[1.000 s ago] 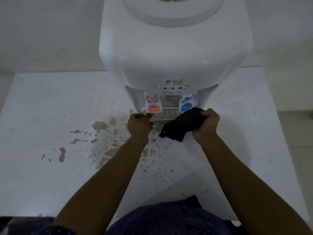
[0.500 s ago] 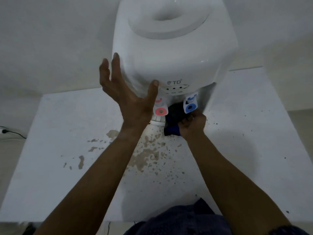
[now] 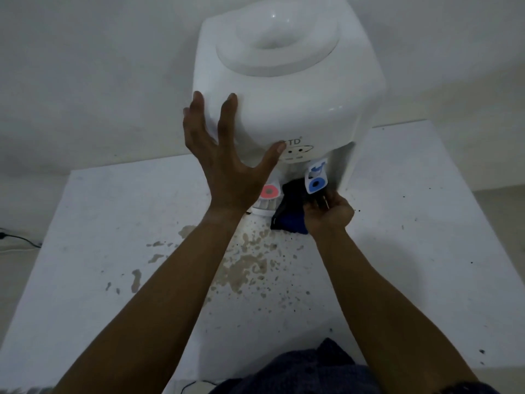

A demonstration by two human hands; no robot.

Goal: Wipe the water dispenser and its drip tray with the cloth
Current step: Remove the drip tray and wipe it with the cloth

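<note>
The white plastic water dispenser (image 3: 287, 89) stands upper centre. The left hand (image 3: 227, 166), fingers spread, braces its front; the right hand (image 3: 329, 213) grips the dark blue cloth (image 3: 289, 214) beneath the taps, nearest the white drip tray (image 3: 262, 207).

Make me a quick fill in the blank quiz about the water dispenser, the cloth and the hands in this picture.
The left hand rests spread on the water dispenser, which is ___ in colour.
The right hand holds the dark cloth just below the ___ tap.
Brown stains lie on the ___ before the dispenser.
Missing: white; blue; table.
</note>
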